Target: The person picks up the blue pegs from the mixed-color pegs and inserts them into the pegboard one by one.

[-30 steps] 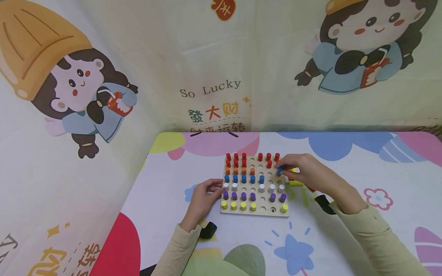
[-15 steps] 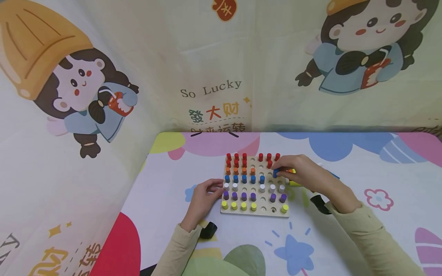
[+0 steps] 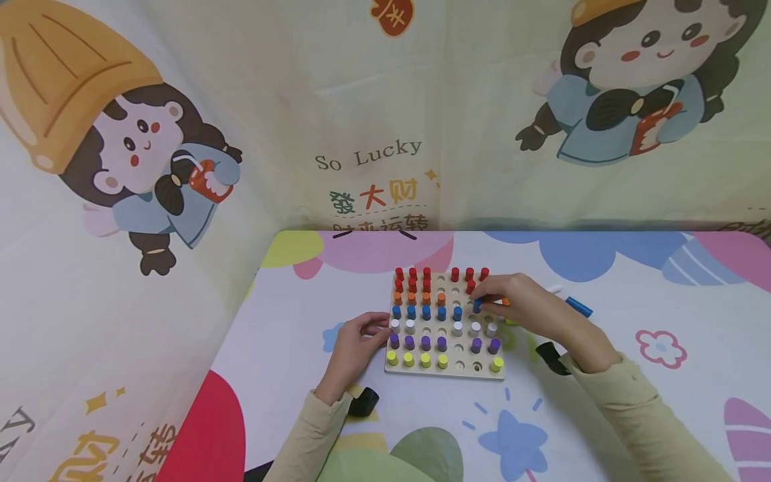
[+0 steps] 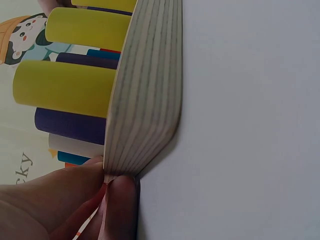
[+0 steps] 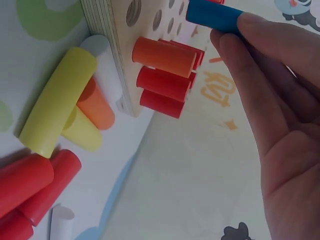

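A wooden pegboard (image 3: 442, 373) lies on the table, with rows of red, orange, blue, white, purple and yellow pegs and some bare holes. At its left edge my left hand (image 3: 355, 348) grips the board; the left wrist view has thumb and fingers (image 4: 121, 202) at the layered wooden side (image 4: 150, 75). Thumb and fingertips of my right hand (image 3: 533, 304) pinch a blue peg (image 5: 212, 16) by one end. In the head view that peg hangs close over the right part of the blue row, right of the last standing blue peg (image 3: 458, 312).
Right of the board lie loose pegs, among them a yellow one (image 5: 57, 102), an orange one (image 5: 96, 105), several red ones (image 5: 52, 185) and a white one (image 5: 104, 62). A blue peg (image 3: 579, 307) lies farther right. A printed cloth wall (image 3: 373, 100) stands behind the table.
My right hand has moved left and slightly nearer with the blue peg, from the board's right edge further in. A loose blue peg now shows beside the arm. My left hand stays put.
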A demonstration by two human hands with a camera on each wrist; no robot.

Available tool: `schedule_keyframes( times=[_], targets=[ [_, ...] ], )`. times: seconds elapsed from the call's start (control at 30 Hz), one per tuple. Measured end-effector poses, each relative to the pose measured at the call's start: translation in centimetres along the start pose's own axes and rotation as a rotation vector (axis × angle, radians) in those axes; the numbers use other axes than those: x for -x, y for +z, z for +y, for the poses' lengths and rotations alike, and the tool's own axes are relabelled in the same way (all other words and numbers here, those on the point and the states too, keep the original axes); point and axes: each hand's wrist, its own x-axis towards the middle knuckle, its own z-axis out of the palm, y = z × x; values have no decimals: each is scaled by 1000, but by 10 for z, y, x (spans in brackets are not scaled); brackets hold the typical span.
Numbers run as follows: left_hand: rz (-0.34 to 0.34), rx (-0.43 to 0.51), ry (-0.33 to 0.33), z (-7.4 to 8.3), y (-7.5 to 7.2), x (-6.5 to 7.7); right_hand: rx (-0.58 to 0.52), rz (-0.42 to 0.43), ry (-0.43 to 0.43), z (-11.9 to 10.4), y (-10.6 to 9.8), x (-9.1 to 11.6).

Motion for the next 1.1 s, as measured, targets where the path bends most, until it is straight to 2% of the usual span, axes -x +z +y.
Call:
schedule_keyframes(
  times=[0.3, 0.63, 1.1],
  targets=[
    [-1, 5, 0, -1, 0, 0, 12, -50, -1, -2, 4, -3],
    [-3, 3, 8, -1, 0, 0, 61, -56, -20, -1, 9, -5],
    [-3, 9, 2, -2, 0, -1, 51, -66, -8, -2, 13, -7]
  ],
)
